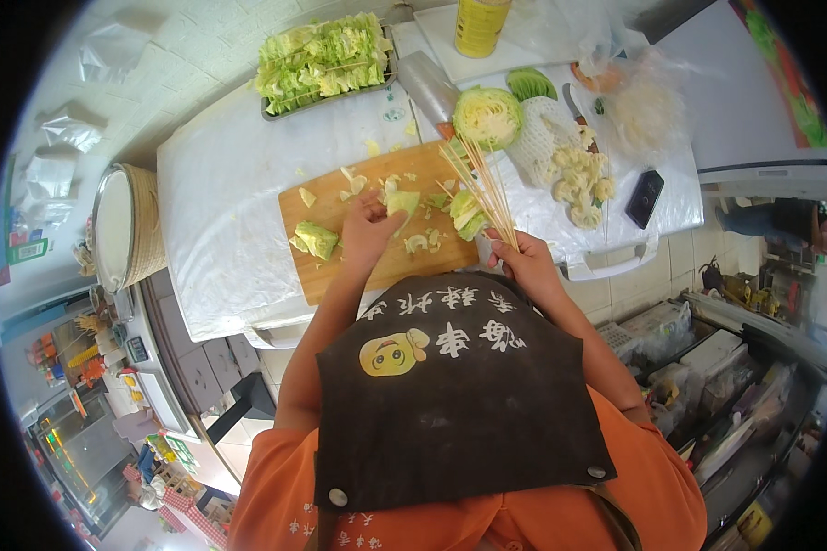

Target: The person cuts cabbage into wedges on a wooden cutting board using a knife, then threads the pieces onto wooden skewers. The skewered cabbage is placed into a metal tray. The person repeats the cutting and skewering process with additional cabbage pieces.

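My left hand (pixel 373 224) is over the wooden cutting board (pixel 379 270), with a piece of cabbage leaf (pixel 402 204) between thumb and fingers. A bundle of thin wooden skewers (pixel 491 196) fans upward out of my right hand (pixel 522 256), at the board's right edge. Beside the skewers is a chunk of cabbage (pixel 467 215); whether it is threaded on one, I cannot tell. Another cabbage chunk (pixel 315 240) lies on the board's left part, and small leaf scraps are scattered between. A cut cabbage head (pixel 488 117) rests behind the skewers.
A tray (pixel 394 76) of skewered cabbage stands at the back left. A cleaver (pixel 429 86) lies near the cabbage head. Cauliflower pieces (pixel 579 180), white foam netting (pixel 539 141), a knife (pixel 575 103) and a black phone (pixel 644 199) are on the right. A yellow can (pixel 481 27) stands at the back.
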`<state>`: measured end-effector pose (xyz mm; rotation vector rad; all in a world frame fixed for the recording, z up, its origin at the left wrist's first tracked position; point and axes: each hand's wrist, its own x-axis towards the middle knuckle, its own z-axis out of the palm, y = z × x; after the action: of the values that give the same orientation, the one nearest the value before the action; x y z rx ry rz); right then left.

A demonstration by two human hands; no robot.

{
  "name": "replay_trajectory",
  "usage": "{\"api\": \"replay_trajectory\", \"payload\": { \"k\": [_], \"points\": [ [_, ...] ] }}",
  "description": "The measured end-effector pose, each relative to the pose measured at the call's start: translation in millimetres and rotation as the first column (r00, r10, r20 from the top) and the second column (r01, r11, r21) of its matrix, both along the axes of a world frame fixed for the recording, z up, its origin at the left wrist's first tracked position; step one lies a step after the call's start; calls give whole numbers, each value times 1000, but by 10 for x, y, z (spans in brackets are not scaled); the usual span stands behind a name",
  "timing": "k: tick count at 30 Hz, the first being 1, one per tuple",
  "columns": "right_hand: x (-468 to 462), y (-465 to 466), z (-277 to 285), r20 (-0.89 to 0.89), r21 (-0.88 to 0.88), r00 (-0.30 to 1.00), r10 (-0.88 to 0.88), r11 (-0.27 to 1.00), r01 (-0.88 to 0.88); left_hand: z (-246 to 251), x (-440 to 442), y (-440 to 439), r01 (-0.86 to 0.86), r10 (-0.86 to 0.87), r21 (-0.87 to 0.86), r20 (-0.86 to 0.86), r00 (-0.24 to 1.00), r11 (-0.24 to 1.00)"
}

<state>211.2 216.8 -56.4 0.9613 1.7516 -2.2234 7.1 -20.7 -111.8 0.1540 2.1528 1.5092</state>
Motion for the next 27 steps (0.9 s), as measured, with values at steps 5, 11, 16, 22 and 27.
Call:
{"api": "replay_trajectory", "payload": {
  "k": [5, 11, 16, 22, 27],
  "points": [
    [-55, -82, 124, 9, -102, 1000, -25, 994, 25, 255, -148, -102, 0, -82, 300, 262, 962, 954],
    [-170, -90, 340, -17, -184, 999, 27, 982, -30, 397, -87, -47, -365, -38, 525, 608, 793, 769],
    [-197, -42, 509, 24, -212, 994, 104, 972, -97, 404, -124, -68, -335, -163, 595, 628, 761, 731],
    [-248, -98, 586, 11, -135, 981, 195, 972, -192, 401, -161, -100, -369, -167, 627, 630, 759, 686],
    [-297, -155, 623, -15, -77, 970, 243, 967, -244, 417, -140, -97, -352, -94, 630, 563, 821, 693]
  ]
}}
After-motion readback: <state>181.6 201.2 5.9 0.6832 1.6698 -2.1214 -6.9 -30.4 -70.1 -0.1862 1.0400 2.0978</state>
